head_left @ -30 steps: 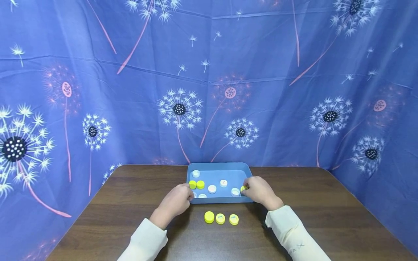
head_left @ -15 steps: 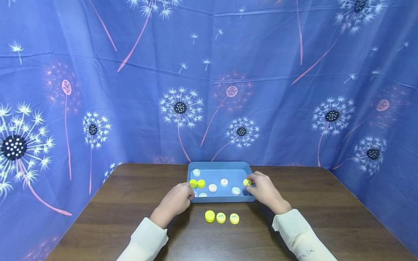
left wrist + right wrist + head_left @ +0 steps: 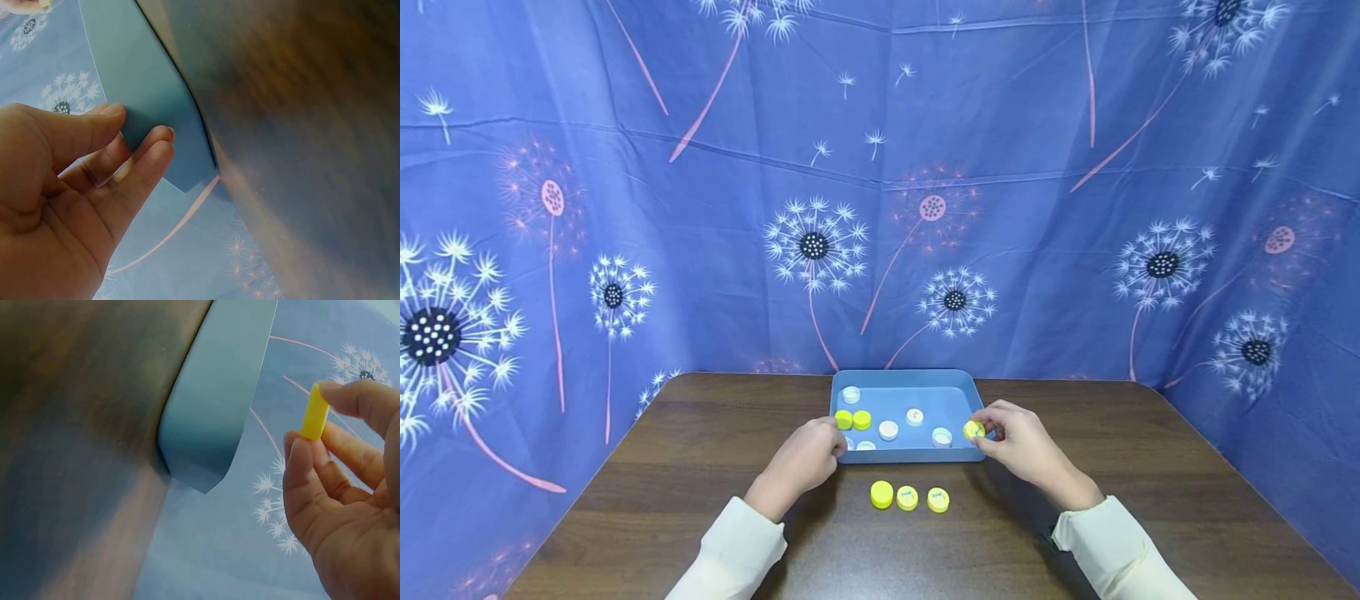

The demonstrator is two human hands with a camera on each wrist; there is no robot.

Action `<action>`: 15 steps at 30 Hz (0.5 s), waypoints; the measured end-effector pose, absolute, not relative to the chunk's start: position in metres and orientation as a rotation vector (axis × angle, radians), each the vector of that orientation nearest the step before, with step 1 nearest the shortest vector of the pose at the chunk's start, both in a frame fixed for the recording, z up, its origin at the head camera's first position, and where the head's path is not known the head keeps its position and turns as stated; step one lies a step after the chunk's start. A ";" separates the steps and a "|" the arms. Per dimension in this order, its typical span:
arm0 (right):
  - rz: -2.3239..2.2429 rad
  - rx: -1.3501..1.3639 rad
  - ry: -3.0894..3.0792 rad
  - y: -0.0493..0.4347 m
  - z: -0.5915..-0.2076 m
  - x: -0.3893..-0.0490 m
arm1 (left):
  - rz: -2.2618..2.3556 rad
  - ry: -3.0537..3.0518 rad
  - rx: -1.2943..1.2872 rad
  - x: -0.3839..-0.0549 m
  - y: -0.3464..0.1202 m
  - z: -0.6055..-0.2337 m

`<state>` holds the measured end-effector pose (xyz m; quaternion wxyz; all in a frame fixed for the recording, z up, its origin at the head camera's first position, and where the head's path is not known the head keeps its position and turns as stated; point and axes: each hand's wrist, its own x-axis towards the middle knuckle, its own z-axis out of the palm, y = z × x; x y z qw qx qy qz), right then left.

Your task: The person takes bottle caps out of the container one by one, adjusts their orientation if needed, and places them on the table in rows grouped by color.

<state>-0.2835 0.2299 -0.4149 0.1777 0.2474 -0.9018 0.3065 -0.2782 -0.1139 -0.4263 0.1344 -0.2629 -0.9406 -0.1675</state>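
Observation:
My right hand [image 3: 1017, 442] pinches a yellow bottle cap [image 3: 315, 412] between thumb and fingertips, above the right front corner of the blue tray [image 3: 906, 457]. In the right wrist view the cap is seen edge-on, higher than the tray's rim. At the tray's left front corner, my left hand [image 3: 808, 457] grips the wall, thumb outside and some fingers over the rim, as the left wrist view shows. Inside lie two yellow caps [image 3: 853, 420] side by side and several white caps [image 3: 888, 431]. One white cap is partly covered by the left hand.
Three yellow caps [image 3: 907, 498] stand in a row on the brown wooden table [image 3: 662, 500], in front of the tray. A blue cloth [image 3: 715, 250] with a dandelion print hangs behind and along the sides of the table.
My right hand has lifted the yellow cap from the tray's right side and drawn it back toward the front right corner. The left hand keeps its grip on the tray.

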 end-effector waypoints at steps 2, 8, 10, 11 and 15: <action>0.914 0.735 -2.570 0.232 -0.416 -0.280 | -0.480 -2.738 -0.753 -0.278 -0.114 -0.426; 1.042 0.958 -2.595 0.236 -0.422 -0.275 | -0.464 -2.758 -0.725 -0.280 -0.113 -0.426; 1.045 1.017 -2.595 0.236 -0.423 -0.275 | -0.480 -2.764 -0.716 -0.279 -0.112 -0.425; 1.043 1.036 -2.603 0.236 -0.424 -0.275 | -0.483 -2.766 -0.715 -0.279 -0.112 -0.425; 1.025 1.066 -2.657 0.234 -0.424 -0.272 | -0.482 -2.762 -0.723 -0.279 -0.112 -0.426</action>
